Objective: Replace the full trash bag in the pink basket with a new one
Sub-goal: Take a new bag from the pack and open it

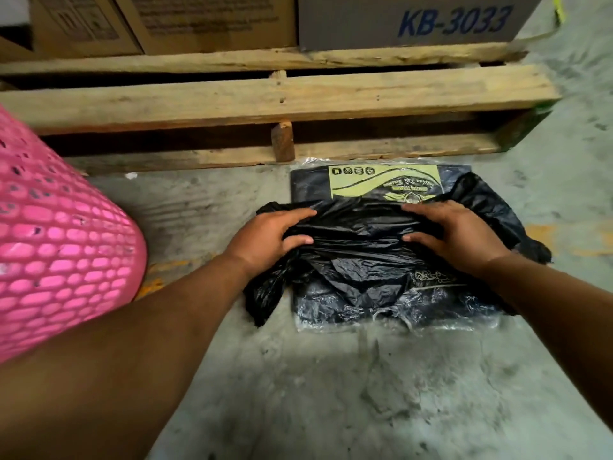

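Observation:
A loose black trash bag (358, 234) lies crumpled over a clear plastic pack of black bags (381, 179) with a yellow-green label, flat on the concrete floor. My left hand (268, 237) pinches the bag's left side between thumb and fingers. On the bag's right side, my right hand (454, 234) grips it the same way. The pink mesh basket (56, 240) stands at the left edge, its inside hidden from view.
A wooden pallet (278, 94) runs across the back, carrying cardboard boxes (408, 21), one marked KB-3033. Grey concrete floor (331, 393) spreads in front of the pack and to its right.

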`<act>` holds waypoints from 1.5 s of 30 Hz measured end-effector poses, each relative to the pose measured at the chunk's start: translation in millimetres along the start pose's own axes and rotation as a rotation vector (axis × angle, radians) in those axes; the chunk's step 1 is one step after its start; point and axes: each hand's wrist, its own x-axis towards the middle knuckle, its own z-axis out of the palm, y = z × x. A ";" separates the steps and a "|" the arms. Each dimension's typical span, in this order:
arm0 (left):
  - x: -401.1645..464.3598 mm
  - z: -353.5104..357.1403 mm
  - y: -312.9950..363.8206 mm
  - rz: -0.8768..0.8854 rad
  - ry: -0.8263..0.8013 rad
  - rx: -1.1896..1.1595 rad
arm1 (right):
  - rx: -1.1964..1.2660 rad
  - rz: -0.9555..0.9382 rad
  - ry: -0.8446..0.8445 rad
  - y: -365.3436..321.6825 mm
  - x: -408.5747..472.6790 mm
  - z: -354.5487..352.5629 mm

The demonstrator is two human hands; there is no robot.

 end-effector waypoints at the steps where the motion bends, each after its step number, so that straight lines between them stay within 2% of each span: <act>1: -1.7 -3.7 1.8 0.000 0.007 -0.012 | 0.024 0.005 0.009 -2.6 -1.0 -2.9; 4: -3.8 -19.8 9.7 -0.005 0.043 -0.013 | 0.074 0.017 0.020 -12.3 0.5 -18.6; 12: 12.7 -101.4 48.9 0.029 0.237 -0.044 | 0.103 -0.021 0.189 -49.7 25.6 -96.5; 17: 15.6 -165.6 75.4 0.047 0.390 -0.079 | 0.178 -0.130 0.296 -88.2 47.0 -158.1; 28: -7.4 -317.6 116.4 0.101 0.573 -0.058 | 0.174 -0.360 0.349 -185.2 76.7 -265.1; 35: -51.0 -395.5 87.2 0.190 0.716 -0.071 | 0.147 -0.456 0.398 -278.3 94.1 -281.3; 41: -97.4 -448.3 31.2 0.180 0.641 -0.025 | 0.057 -0.372 0.340 -349.3 100.1 -261.9; 45: -130.0 -480.8 0.1 0.214 0.605 0.008 | 0.043 -0.318 0.359 -404.1 88.1 -250.8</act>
